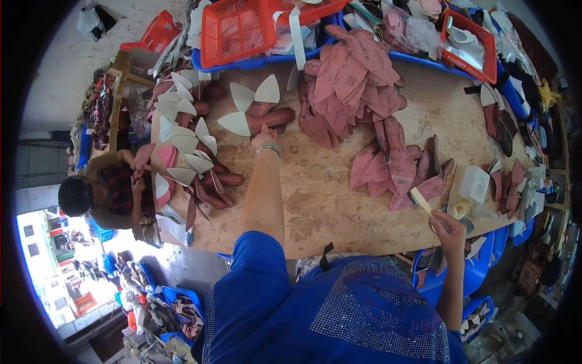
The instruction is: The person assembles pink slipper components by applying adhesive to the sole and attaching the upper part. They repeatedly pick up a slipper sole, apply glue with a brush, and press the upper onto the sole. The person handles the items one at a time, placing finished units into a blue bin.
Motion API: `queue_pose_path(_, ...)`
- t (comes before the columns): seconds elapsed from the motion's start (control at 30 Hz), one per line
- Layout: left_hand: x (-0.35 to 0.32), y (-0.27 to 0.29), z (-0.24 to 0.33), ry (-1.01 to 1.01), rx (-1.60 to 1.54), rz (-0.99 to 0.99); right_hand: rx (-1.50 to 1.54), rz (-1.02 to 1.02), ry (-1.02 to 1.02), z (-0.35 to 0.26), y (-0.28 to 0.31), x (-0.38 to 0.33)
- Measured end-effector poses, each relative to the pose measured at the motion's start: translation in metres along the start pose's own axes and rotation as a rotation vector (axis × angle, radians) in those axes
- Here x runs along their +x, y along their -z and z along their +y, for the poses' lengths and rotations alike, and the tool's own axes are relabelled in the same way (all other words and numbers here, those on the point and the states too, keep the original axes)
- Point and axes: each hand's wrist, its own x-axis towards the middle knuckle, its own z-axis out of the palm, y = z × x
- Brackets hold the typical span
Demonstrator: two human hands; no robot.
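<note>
My left hand (265, 139) reaches across the table with its fingers stretched out, the tips at the near edge of a reddish-brown shoe insole (277, 116). White pointed pieces (242, 97) fan out from that small group of insoles. In my right hand (447, 229), closed around its pale handle, is a brush (421, 201). Its dark bristles rest at the tip of a pink insole (400, 164), part of a fanned pile in front of it. A whitish plastic container (471, 185) stands just right of the brush.
A large heap of pink insoles (351, 79) lies at the middle back. More insoles with white pieces (197, 158) line the left, where another person (115, 188) holds a pink piece. Red baskets (236, 36) sit in a blue tray along the far edge.
</note>
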Motion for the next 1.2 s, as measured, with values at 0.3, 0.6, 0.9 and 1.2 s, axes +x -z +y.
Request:
queue_pose_path(0.3,-0.131,0.042,-0.096,-0.438,0.378,-0.311,0.514,0.237,-0.236,0.05,0.042,-0.002)
queue_pose_path(0.6,-0.326,-0.04,-0.101,-1.505,1.073,-1.177,0.936,0.478,-0.223,0.122,0.096,-0.053)
queue_pose_path(0.9,-0.307,-0.151,-0.1,-2.016,2.036,-1.487,0.985,0.608,-0.298,0.187,0.129,-0.122)
queue_pose_path(1.2,-0.319,-0.175,-0.095,-1.879,2.061,-1.806,0.998,0.661,-0.309,0.22,0.152,-0.154)
